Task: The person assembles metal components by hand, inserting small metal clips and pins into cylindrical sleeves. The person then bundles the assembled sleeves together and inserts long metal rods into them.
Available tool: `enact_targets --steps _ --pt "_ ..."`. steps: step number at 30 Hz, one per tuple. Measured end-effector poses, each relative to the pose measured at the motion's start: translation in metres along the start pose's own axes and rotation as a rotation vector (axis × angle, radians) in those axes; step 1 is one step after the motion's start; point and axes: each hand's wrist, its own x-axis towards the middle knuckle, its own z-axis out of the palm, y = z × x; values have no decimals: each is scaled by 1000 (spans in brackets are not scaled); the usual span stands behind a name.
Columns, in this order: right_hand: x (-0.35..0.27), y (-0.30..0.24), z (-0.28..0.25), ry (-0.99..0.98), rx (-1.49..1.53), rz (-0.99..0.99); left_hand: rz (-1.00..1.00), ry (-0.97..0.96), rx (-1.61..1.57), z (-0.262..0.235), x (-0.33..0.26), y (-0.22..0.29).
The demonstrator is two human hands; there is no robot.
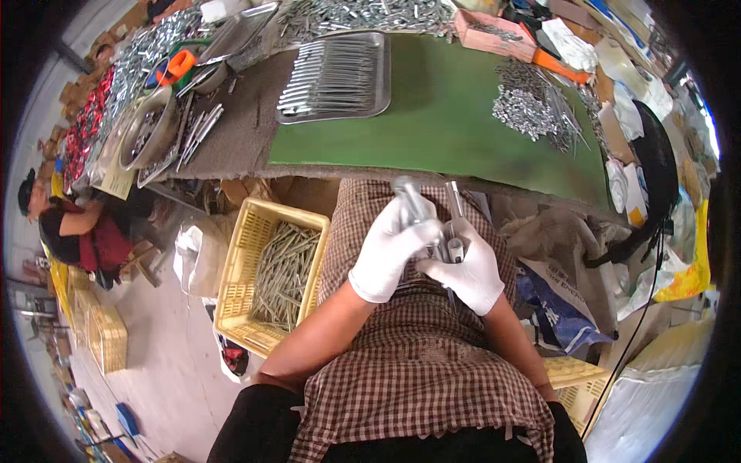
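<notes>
Both of my hands wear white gloves and work close together above my checkered apron (417, 363), just in front of the table edge. My left hand (394, 251) is closed around a shiny metal tube (414, 199), which is smeared by motion. Closed on metal tubes (455, 248) is my right hand (469, 268); one open tube end faces up and another tube sticks out upward. Where the hands meet, fingers partly hide the tubes. Beyond them, a steel tray (385, 81) on the table holds a row of slim metal rods (328, 77).
A green mat (440, 116) covers much of the table, with a heap of small metal parts (525, 108) at right and a pink bin (494, 37) behind. A yellow crate (231, 289) of metal rods stands left of my legs. Another person (85, 224) sits far left.
</notes>
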Motion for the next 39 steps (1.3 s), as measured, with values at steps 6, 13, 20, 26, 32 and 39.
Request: enact_targets --steps 6,13,20,26,32,39 --pt "-1 17 10 -315 718 127 17 58 -313 -13 4 -17" --pt "-1 35 5 -296 1056 218 65 102 -370 -3 21 -14" --pt "6 21 19 -515 1411 316 270 363 -411 1 25 -10" --pt "12 -9 18 -130 804 105 223 386 -385 12 42 11" --pt "-5 -4 0 38 -93 -826 501 617 -389 -83 32 60" --pt "30 -12 16 -95 233 -15 28 -131 -670 -46 -2 -61"
